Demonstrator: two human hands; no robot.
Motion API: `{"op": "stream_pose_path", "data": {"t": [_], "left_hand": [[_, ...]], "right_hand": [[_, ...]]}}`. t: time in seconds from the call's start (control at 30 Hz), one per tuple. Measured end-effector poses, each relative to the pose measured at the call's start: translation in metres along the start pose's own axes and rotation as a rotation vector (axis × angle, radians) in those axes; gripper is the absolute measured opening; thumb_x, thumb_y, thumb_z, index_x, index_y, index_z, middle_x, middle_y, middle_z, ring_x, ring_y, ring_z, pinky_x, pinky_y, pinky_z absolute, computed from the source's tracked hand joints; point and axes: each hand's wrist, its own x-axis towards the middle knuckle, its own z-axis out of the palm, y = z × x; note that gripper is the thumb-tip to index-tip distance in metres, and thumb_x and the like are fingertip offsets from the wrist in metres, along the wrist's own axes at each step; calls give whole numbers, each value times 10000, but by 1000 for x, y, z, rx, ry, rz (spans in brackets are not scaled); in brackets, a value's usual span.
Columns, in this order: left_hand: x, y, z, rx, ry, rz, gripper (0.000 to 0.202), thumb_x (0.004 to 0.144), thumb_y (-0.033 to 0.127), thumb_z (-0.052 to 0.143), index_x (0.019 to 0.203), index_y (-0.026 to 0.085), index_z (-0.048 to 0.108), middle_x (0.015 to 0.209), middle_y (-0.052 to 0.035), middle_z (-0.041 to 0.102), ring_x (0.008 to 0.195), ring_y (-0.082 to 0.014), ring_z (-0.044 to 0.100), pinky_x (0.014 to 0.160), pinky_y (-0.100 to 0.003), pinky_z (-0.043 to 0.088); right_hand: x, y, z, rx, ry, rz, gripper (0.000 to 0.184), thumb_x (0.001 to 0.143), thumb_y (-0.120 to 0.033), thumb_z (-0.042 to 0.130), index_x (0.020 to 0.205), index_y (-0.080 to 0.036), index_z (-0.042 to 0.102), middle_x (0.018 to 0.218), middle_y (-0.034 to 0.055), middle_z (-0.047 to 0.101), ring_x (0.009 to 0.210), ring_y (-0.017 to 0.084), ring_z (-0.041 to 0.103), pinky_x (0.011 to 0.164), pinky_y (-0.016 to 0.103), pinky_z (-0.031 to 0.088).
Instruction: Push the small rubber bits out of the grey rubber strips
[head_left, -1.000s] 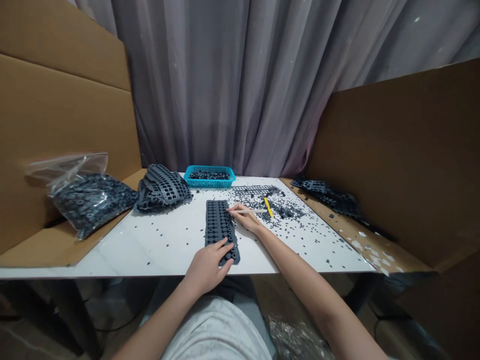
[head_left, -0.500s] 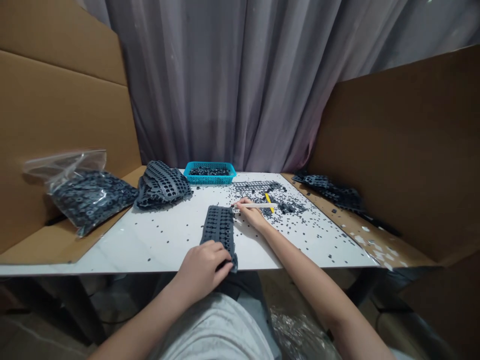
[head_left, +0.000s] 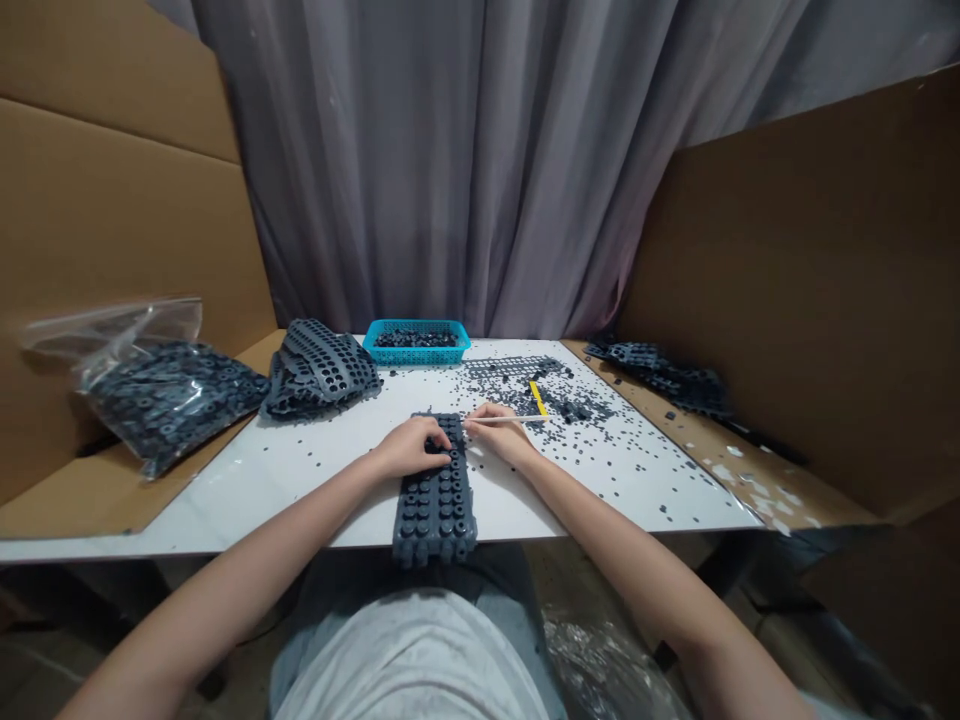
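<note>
A long dark grey rubber mat (head_left: 436, 500) studded with round buttons lies lengthwise on the white table (head_left: 300, 470), its near end hanging over the front edge. My left hand (head_left: 411, 447) rests on the mat's far end, fingers curled down onto it. My right hand (head_left: 501, 435) sits just right of the mat's far end and pinches a thin pale stick (head_left: 504, 420) that points right.
A teal basket (head_left: 417, 347) of dark parts stands at the back. A pile of grey mats (head_left: 319, 368) and a clear bag of parts (head_left: 154, 392) lie left. Loose black bits and a yellow strip (head_left: 538, 397) cover the right side. More mats (head_left: 660, 375) lie far right. Cardboard walls flank both sides.
The mat has slid toward me, so its near end now overhangs the table edge. My left hand moved from the mat's near end to its far end. My right hand stayed put.
</note>
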Motion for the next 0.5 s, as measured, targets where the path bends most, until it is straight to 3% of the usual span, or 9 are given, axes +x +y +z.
{"op": "stream_pose_path", "data": {"t": [0.13,0.3,0.5], "left_hand": [[5,-10,14,-14,16,-6,138,697,259,678,815,203,723,788,-22,628,789,-182,573,703,-264,414],[0,-12,22,-35,77,-18,116,731,276,659,792,200,723,785,-23,620,811,-180,560,740,-279,400],[-1,-13,23,-29,100,0,119,760,283,636,785,197,714,786,-27,607,822,-189,540,764,-300,390]], "right_hand": [[-17,2,2,-11,-28,32,144,654,-289,724,637,-181,631,589,10,626,547,134,557,534,259,421],[-29,5,4,60,-127,-83,167,680,-314,721,641,-186,621,887,71,686,874,194,630,770,341,480],[-31,2,5,63,-228,-100,199,729,-353,700,693,-195,584,967,80,693,948,213,636,845,415,473]]}}
